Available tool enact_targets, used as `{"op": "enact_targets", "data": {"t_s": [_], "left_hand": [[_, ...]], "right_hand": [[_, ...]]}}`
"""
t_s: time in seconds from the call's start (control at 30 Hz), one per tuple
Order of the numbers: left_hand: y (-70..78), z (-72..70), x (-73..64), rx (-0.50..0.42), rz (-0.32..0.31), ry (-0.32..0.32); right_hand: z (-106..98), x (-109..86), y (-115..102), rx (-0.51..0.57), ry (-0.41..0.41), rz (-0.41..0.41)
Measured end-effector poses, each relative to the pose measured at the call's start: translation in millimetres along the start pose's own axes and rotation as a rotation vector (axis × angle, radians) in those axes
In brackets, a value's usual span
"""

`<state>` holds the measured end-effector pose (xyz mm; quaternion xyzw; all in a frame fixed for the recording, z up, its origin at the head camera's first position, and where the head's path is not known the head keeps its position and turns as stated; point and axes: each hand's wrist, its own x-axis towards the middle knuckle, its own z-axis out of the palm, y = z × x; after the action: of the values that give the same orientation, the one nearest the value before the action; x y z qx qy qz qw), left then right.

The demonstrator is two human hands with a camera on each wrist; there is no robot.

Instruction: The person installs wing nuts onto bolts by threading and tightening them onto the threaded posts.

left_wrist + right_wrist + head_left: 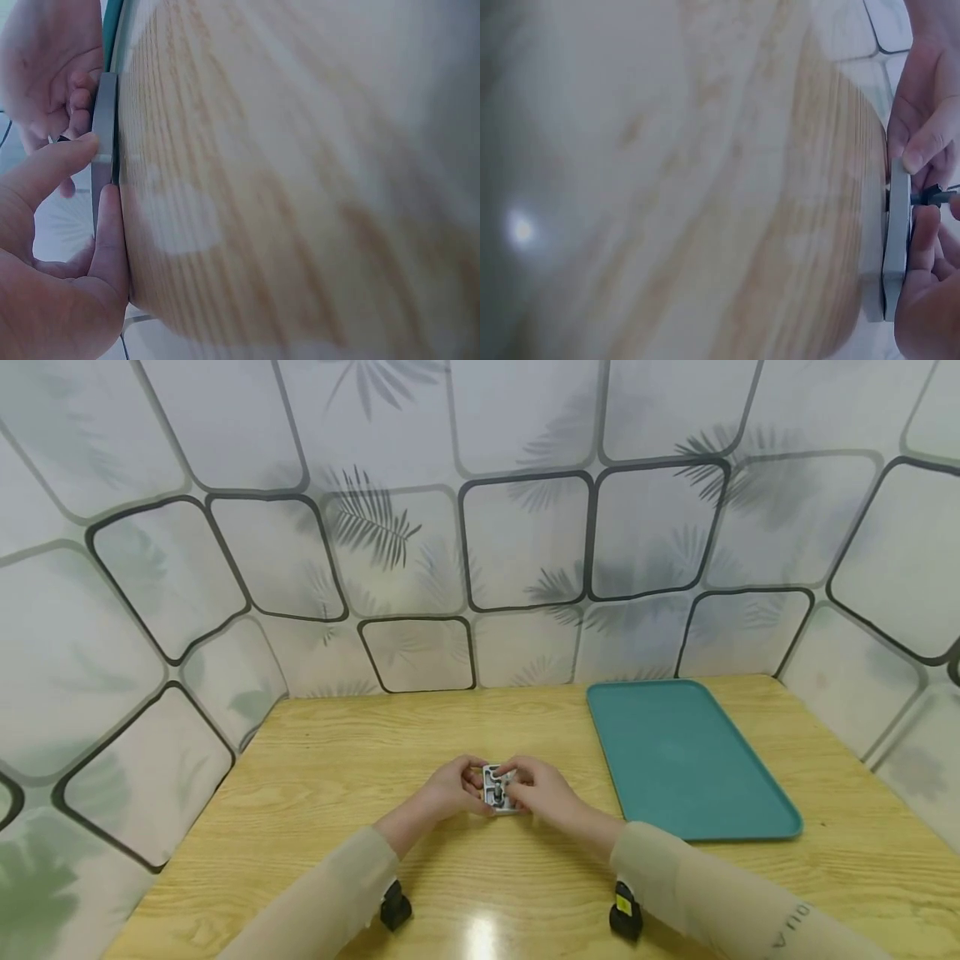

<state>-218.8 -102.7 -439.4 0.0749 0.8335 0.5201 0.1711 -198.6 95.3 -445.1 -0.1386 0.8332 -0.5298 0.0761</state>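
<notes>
A small silver-grey rectangular plate [489, 770] with recesses in its top lies on the table between both hands. My left hand [452, 791] grips its left side; in the left wrist view the thumb presses on the edge of the plate [103, 169] and a finger lies low along it. A small dark part with a thin shaft [932, 196] stands up from the plate's face. My right hand [549, 795] is over the plate's right side, its thumb and finger pinching that small part. Fingers hide much of the plate, so the part's exact kind cannot be told.
A teal tray [686, 760] lies to the right on the wood-grain table [360, 735]. A patterned curtain [525, 543] surrounds the table at the back and sides. Black wrist devices [395, 906] sit under both sleeves.
</notes>
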Motion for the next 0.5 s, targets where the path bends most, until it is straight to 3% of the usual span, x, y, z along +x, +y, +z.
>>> {"op": "enact_targets", "data": {"t_s": [0.2, 0.5], "left_hand": [[0.9, 0.4, 0.2, 0.010, -0.009, 0.001], [0.6, 0.3, -0.5, -0.018, -0.014, -0.009]], "right_hand": [[-4.9, 2.4, 3.8, -0.061, -0.067, -0.044], [0.3, 2.4, 3.1, -0.105, -0.022, -0.007]]}}
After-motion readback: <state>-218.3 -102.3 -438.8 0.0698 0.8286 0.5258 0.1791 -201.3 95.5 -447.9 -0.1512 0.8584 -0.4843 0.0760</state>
